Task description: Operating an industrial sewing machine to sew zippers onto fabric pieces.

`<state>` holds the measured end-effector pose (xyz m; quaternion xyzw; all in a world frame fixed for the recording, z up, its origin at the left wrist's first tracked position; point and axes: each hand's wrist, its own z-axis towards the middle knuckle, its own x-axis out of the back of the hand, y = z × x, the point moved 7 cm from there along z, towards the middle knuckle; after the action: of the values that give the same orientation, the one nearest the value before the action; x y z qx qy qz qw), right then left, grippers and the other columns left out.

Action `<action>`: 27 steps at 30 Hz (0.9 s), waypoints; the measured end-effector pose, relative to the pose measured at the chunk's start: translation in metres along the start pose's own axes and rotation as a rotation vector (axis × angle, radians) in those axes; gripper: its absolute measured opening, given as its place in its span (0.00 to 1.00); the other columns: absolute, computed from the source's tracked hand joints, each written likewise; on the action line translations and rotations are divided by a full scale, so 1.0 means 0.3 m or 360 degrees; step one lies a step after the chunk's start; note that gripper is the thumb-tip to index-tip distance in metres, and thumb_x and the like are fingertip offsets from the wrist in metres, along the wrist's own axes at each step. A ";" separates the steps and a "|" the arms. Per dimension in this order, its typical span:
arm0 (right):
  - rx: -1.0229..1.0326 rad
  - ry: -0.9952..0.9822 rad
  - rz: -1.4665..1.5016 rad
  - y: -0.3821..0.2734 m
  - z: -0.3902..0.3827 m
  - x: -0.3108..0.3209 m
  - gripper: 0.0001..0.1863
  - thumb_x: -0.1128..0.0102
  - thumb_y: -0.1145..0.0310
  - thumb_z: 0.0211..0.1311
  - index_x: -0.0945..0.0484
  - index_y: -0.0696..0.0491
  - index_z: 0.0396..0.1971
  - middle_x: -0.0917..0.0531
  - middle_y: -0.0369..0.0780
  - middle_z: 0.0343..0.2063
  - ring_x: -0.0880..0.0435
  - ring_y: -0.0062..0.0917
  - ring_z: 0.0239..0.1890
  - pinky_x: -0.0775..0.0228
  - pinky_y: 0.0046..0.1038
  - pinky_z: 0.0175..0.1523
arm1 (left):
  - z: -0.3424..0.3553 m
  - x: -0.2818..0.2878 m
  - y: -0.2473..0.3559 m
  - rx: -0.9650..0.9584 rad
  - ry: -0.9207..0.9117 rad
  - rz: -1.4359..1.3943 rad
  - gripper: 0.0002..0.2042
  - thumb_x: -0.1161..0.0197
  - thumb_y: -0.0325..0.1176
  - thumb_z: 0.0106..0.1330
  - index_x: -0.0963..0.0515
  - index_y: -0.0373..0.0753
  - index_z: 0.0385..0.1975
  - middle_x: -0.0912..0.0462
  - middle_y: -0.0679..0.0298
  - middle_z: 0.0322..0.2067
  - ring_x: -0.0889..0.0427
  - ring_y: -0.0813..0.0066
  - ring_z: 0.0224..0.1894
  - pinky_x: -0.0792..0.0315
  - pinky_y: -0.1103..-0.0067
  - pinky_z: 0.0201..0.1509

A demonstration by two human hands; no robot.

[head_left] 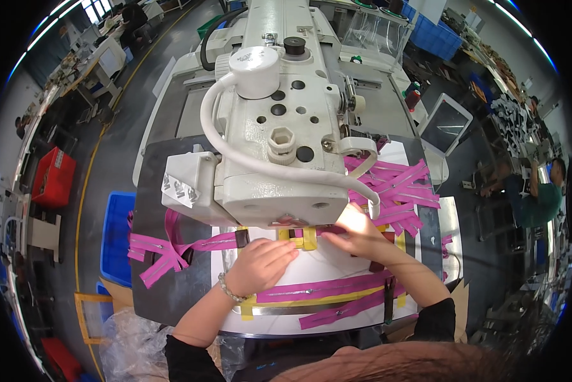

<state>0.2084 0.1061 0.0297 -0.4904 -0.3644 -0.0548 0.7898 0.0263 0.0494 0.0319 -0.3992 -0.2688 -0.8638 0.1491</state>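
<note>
Centrally, a small magenta piece (299, 233) shows within the yellow tape (309, 240) on the white plate (330, 266), at the machine head's (279, 205) front edge. Alignment appears in hand; the next move calls for hands clear of the head. Left hand (262, 262): fingers close together, tips at the tape. Right hand (357, 235): fingers bent, just right of it; pinch cannot be determined. Magenta zipper strips (324, 288) lie nearer the person.
</note>
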 end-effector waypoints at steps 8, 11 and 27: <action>0.0332 -0.0078 -0.0340 0.013 -0.072 -0.054 0.14 0.39 0.78 0.50 0.20 0.55 0.40 0.21 0.42 0.44 0.22 0.36 0.47 0.30 0.32 0.50 | -0.017 -0.088 0.059 -0.0072 -0.0371 -0.0027 0.18 0.39 0.33 0.58 0.25 0.34 0.49 0.25 0.59 0.53 0.28 0.69 0.58 0.33 0.72 0.59; 0.0254 -0.0144 -0.0289 0.052 -0.099 -0.076 0.17 0.40 0.80 0.48 0.20 0.55 0.41 0.21 0.43 0.46 0.22 0.37 0.47 0.30 0.32 0.51 | -0.021 -0.098 0.056 -0.0047 -0.0437 -0.0031 0.20 0.39 0.35 0.58 0.26 0.34 0.50 0.26 0.58 0.55 0.29 0.67 0.59 0.34 0.71 0.60; 0.0423 -0.0003 -0.0585 -0.001 -0.091 -0.063 0.14 0.39 0.78 0.40 0.20 0.54 0.33 0.20 0.43 0.40 0.21 0.35 0.40 0.31 0.35 0.43 | -0.007 -0.094 0.050 -0.0053 -0.0384 -0.0172 0.21 0.38 0.33 0.56 0.27 0.30 0.49 0.24 0.55 0.50 0.25 0.66 0.53 0.31 0.72 0.53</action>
<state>0.2088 0.0786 0.0111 -0.3075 -0.4523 -0.1488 0.8239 0.0500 0.0371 0.0143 -0.4875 -0.2915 -0.8207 0.0624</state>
